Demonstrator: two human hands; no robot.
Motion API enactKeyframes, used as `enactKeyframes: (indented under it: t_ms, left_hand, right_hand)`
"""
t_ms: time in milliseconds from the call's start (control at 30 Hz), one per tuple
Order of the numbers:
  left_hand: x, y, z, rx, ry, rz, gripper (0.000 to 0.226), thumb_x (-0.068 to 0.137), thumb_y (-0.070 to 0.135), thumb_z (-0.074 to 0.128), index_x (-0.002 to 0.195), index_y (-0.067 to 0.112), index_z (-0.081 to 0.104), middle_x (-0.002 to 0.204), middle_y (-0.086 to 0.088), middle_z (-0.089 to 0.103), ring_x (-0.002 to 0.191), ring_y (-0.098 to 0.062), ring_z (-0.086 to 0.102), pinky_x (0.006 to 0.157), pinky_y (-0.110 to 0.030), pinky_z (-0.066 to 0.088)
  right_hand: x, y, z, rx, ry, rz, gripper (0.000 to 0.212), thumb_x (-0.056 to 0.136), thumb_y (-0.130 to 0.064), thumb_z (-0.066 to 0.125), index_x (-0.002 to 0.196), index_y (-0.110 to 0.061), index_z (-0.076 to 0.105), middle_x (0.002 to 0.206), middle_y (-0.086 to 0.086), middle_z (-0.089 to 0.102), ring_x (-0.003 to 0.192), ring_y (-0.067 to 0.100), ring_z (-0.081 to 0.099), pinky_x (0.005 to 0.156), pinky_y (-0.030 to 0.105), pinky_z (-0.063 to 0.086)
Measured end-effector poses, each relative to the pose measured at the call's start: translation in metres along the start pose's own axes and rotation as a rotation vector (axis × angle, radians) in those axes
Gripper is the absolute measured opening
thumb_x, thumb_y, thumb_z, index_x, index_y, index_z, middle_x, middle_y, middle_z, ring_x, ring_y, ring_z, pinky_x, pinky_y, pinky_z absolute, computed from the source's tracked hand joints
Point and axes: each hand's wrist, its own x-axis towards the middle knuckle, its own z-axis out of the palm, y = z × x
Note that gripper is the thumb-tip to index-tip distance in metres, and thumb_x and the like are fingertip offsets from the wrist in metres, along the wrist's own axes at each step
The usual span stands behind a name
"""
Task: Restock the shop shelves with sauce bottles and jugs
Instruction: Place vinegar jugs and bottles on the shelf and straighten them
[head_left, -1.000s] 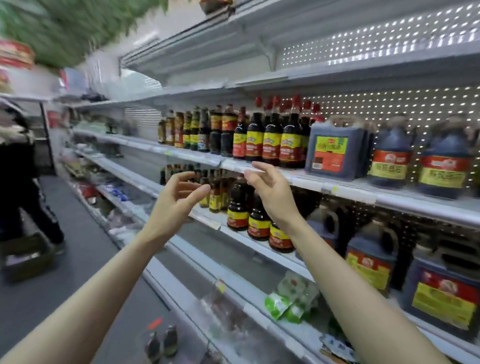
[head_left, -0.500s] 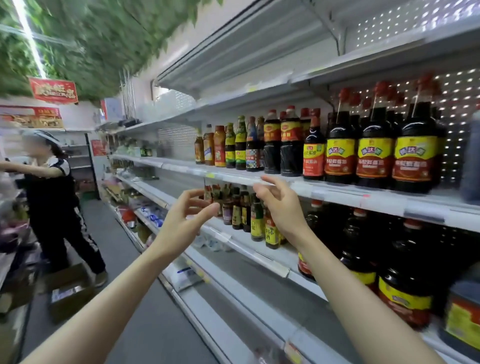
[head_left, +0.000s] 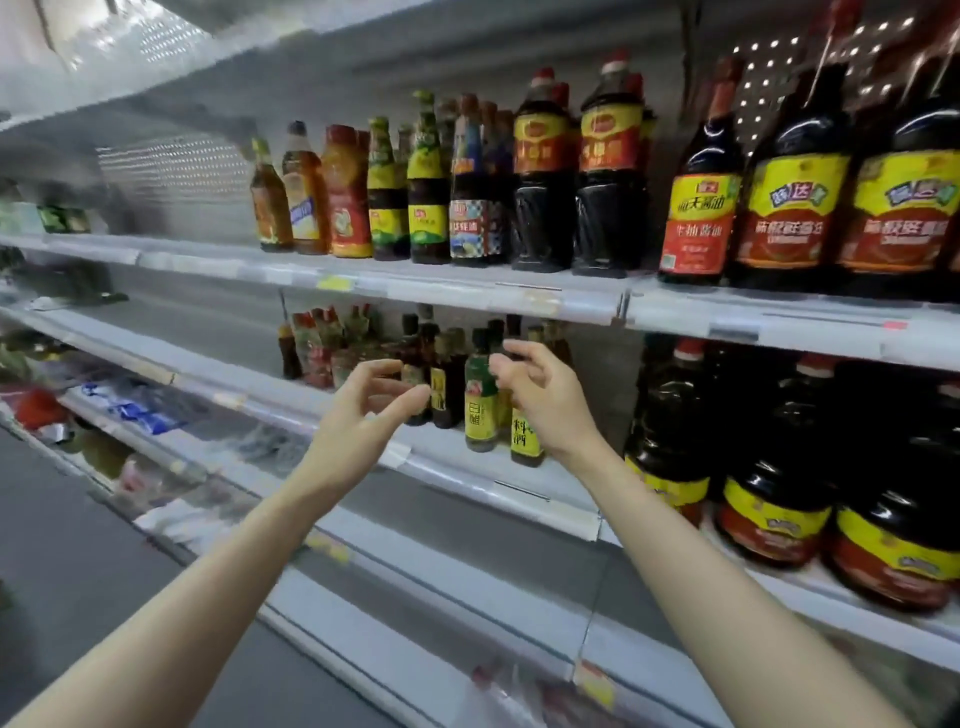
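Both my hands are raised in front of the middle shelf (head_left: 452, 457), holding nothing. My left hand (head_left: 363, 410) has loosely curled fingers, and so does my right hand (head_left: 540, 395). Between them stands a small green-capped bottle with a yellow label (head_left: 480, 410), among several small dark sauce bottles (head_left: 441, 374); neither hand touches them. The upper shelf (head_left: 467, 291) carries a row of tall sauce bottles (head_left: 540, 171). Large dark soy bottles with yellow-red labels (head_left: 779, 499) fill the middle shelf at the right.
The left stretches of the upper and middle shelves are mostly bare metal. Lower shelves (head_left: 156, 415) at the left hold blurred packets. The grey aisle floor (head_left: 62, 545) lies at the lower left.
The view has closed in on the shelves and swung right; the person in the aisle is out of view. Both hands have dropped from the upper shelf edge to the small bottles' level, fingers more curled.
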Motion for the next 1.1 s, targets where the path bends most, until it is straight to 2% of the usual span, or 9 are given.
enactKeyframes:
  t_ms: [133,233,333,500,600,700,800,900,1100]
  left_hand:
    - [0.046,-0.089,-0.011,-0.067,-0.207,-0.07,0.058,0.076,0.053,0.071,0.121,0.022,0.053,0.106,0.005,0.065,0.1,-0.008,0.062,0.086,-0.031,0.05]
    - [0.064,-0.154,-0.013,-0.13,-0.331,-0.174,0.06,0.062,0.059,0.069,0.112,0.028,0.054,0.101,0.005,0.065,0.089,0.0,0.063,0.08,-0.025,0.048]
    - [0.068,-0.222,-0.008,-0.179,-0.393,-0.323,0.06,0.056,0.059,0.069,0.107,0.029,0.057,0.102,0.003,0.065,0.093,-0.005,0.063,0.084,-0.031,0.05]
    - [0.042,-0.332,0.008,-0.171,-0.52,-0.543,0.063,0.062,0.058,0.071,0.113,0.025,0.056,0.106,-0.003,0.065,0.099,-0.013,0.063,0.087,-0.033,0.051]
    - [0.023,-0.397,0.021,-0.153,-0.567,-0.651,0.043,0.074,0.043,0.075,0.11,0.025,0.057,0.102,-0.001,0.066,0.097,-0.013,0.063,0.092,-0.036,0.049]
    - [-0.005,-0.465,0.032,-0.112,-0.599,-0.759,0.06,0.066,0.054,0.069,0.115,0.022,0.057,0.103,-0.002,0.066,0.098,-0.016,0.063,0.088,-0.035,0.05]
    - [-0.038,-0.537,0.044,-0.091,-0.589,-0.859,0.04,0.084,0.031,0.072,0.117,0.014,0.056,0.099,-0.005,0.067,0.094,-0.019,0.063,0.084,-0.032,0.049]
    - [-0.076,-0.608,0.06,-0.035,-0.61,-0.922,0.028,0.09,0.015,0.063,0.116,0.009,0.055,0.095,-0.01,0.066,0.089,-0.022,0.061,0.068,-0.02,0.048]
    - [-0.157,-0.729,0.09,0.007,-0.592,-1.064,0.025,0.09,0.012,0.063,0.112,0.005,0.055,0.083,-0.006,0.061,0.074,-0.013,0.057,0.057,-0.011,0.046]
  right_hand:
    - [0.012,0.064,0.041,-0.05,0.168,0.134,0.04,0.092,-0.032,0.061,0.127,-0.014,0.056,0.095,-0.008,0.066,0.094,0.008,0.062,0.082,0.018,0.047]
    - [0.006,0.114,0.072,-0.105,0.23,0.307,0.044,0.091,-0.038,0.061,0.129,-0.016,0.054,0.108,0.001,0.066,0.104,0.014,0.061,0.082,0.019,0.045]
    - [-0.006,0.164,0.095,-0.151,0.278,0.446,0.04,0.091,-0.037,0.061,0.126,-0.019,0.054,0.11,0.001,0.066,0.103,0.013,0.062,0.075,0.012,0.045]
    - [-0.035,0.257,0.13,-0.189,0.321,0.657,0.04,0.091,-0.038,0.061,0.125,-0.019,0.055,0.104,0.001,0.067,0.098,0.016,0.064,0.081,0.021,0.045]
    - [-0.061,0.317,0.154,-0.173,0.33,0.774,0.036,0.091,-0.036,0.062,0.122,-0.02,0.055,0.096,-0.008,0.066,0.09,0.004,0.062,0.074,0.013,0.045]
    - [-0.092,0.383,0.176,-0.176,0.331,0.889,0.033,0.09,-0.037,0.062,0.119,-0.021,0.056,0.096,-0.009,0.064,0.086,0.003,0.06,0.076,0.016,0.043]
    - [-0.128,0.452,0.197,-0.167,0.316,1.004,0.036,0.091,-0.038,0.061,0.121,-0.019,0.056,0.097,-0.005,0.064,0.088,0.008,0.06,0.071,0.007,0.041]
    - [-0.165,0.516,0.218,-0.138,0.29,1.113,0.032,0.092,-0.037,0.06,0.12,-0.021,0.056,0.096,-0.011,0.062,0.084,-0.003,0.055,0.066,0.0,0.039]
    - [-0.249,0.649,0.262,-0.106,0.372,1.27,0.027,0.09,-0.03,0.064,0.111,-0.015,0.059,0.097,0.004,0.067,0.09,0.015,0.062,0.07,0.01,0.043]
